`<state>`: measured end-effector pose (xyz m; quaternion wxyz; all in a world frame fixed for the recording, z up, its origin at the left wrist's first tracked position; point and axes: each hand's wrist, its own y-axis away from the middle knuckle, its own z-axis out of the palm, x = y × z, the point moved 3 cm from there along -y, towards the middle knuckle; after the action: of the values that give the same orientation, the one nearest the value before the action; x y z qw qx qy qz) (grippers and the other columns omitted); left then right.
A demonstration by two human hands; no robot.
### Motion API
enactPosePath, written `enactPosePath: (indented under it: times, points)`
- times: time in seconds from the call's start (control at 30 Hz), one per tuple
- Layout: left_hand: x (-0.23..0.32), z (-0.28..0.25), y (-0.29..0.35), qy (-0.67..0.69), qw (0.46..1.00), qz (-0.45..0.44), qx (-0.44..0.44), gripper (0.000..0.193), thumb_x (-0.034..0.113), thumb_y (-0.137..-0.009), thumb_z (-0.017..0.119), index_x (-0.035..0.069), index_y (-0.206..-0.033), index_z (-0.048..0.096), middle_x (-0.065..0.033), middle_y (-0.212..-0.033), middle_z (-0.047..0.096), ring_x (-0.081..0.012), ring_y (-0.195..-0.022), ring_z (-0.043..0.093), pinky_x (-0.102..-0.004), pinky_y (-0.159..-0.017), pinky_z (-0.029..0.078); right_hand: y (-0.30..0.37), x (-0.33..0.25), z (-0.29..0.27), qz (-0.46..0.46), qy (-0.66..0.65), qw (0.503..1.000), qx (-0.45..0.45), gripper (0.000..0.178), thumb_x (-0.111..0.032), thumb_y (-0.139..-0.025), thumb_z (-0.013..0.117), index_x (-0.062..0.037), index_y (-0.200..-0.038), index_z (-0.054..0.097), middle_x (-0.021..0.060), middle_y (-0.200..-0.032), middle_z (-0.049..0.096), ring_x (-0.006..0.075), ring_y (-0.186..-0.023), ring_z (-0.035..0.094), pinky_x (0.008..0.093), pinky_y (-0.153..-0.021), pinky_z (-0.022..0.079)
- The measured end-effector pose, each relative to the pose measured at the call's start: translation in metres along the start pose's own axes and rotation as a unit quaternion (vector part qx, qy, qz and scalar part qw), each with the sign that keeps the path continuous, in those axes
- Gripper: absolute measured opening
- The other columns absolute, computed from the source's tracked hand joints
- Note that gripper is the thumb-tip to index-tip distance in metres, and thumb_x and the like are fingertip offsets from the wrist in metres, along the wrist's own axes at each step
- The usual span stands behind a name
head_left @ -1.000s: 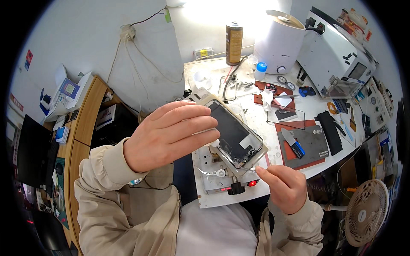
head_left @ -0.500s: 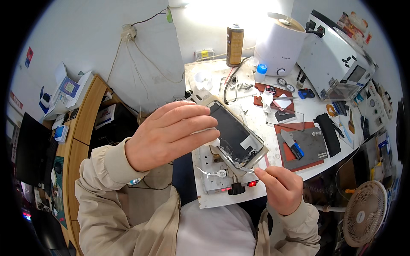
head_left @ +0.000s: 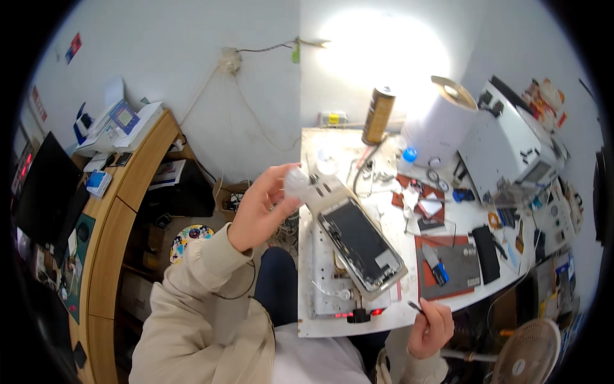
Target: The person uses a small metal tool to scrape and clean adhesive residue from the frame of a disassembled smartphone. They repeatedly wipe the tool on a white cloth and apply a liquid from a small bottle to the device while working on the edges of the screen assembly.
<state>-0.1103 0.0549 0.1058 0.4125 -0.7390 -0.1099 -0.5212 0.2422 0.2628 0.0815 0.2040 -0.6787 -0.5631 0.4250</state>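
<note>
A tall brown-and-black aerosol can (head_left: 378,115) and a white cylindrical appliance (head_left: 441,128) stand behind the work, with a boxy white machine (head_left: 502,144) at the far right. Right of the phone lie a flat dark-grey mat (head_left: 459,265), a blue-handled knife (head_left: 436,267) on it and a long black pouch (head_left: 486,256).

The white worktop (head_left: 409,275) ends close to the left of the phone's fixture and just in front of it; a narrow white strip separates fixture and mat.

The opened black rectangular phone (head_left: 361,246) lies on a beige-grey metal fixture (head_left: 325,192), its long axis slanting from upper left to lower right, a pale patch near its lower-right end. Of the hands, the left hand (head_left: 263,208) grips a translucent white rounded piece (head_left: 296,183) beside the fixture's upper end; the right hand (head_left: 430,329) pinches a slim dark tool (head_left: 416,307) near the front edge, apart from the phone.
</note>
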Motion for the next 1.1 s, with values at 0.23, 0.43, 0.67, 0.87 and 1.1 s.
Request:
enactPosePath:
  times: [0.23,0.43,0.67,0.87,1.1]
  points:
    - [-0.111,-0.057,-0.029,-0.033,0.984,-0.047,0.171,0.053,0.016,-0.100,0.082,-0.002,-0.146,0.064,-0.0106,-0.134,0.074,-0.0187,-0.117,0.071,-0.0365,-0.102,0.057,0.033,0.028,0.014,0.103,0.047,0.993,0.016,0.015,0.000,-0.102,0.070,0.0068,-0.113,0.078,0.0220,-0.096,0.072,0.0400,-0.081,0.069,0.0453,-0.074,0.056]
    - [-0.163,-0.023,-0.043,-0.139,0.981,-0.080,0.109,0.055,0.021,-0.097,0.082,-0.001,-0.144,0.065,-0.0192,-0.133,0.071,-0.0322,-0.113,0.072,-0.0414,-0.099,0.059,0.052,0.027,-0.001,0.185,0.097,0.978,0.014,0.022,-0.013,-0.106,0.070,0.0065,-0.115,0.076,0.0215,-0.095,0.071,0.0365,-0.082,0.066,0.0449,-0.076,0.052]
    - [-0.175,-0.013,-0.026,-0.131,0.987,-0.062,0.066,0.052,0.008,-0.097,0.080,-0.003,-0.145,0.062,-0.0173,-0.137,0.067,-0.0291,-0.122,0.070,-0.0397,-0.104,0.058,0.048,0.006,0.014,0.176,0.025,0.984,0.035,0.029,-0.024,-0.110,0.070,0.0036,-0.112,0.077,0.0100,-0.075,0.060,0.0205,-0.064,0.055,0.0348,-0.059,0.040]
    - [-0.167,-0.014,-0.007,-0.097,0.983,-0.032,0.151,0.063,0.004,-0.100,0.076,0.000,-0.157,0.051,-0.0164,-0.142,0.066,-0.0269,-0.128,0.068,-0.0419,-0.112,0.056,0.024,-0.012,0.020,0.132,-0.008,0.991,0.028,0.023,-0.020,-0.108,0.071,0.0011,-0.114,0.078,0.0094,-0.078,0.063,0.0208,-0.065,0.056,0.0338,-0.058,0.040]
    - [-0.067,0.013,0.098,-0.082,0.990,0.012,0.117,0.022,0.001,-0.100,0.072,0.001,-0.121,0.069,-0.0121,-0.114,0.072,-0.0230,-0.096,0.070,-0.0343,-0.087,0.056,-0.002,0.016,0.009,0.164,-0.045,0.985,0.014,0.016,-0.011,-0.107,0.070,0.0030,-0.113,0.077,0.0091,-0.088,0.068,0.0171,-0.071,0.058,0.0324,-0.061,0.041]
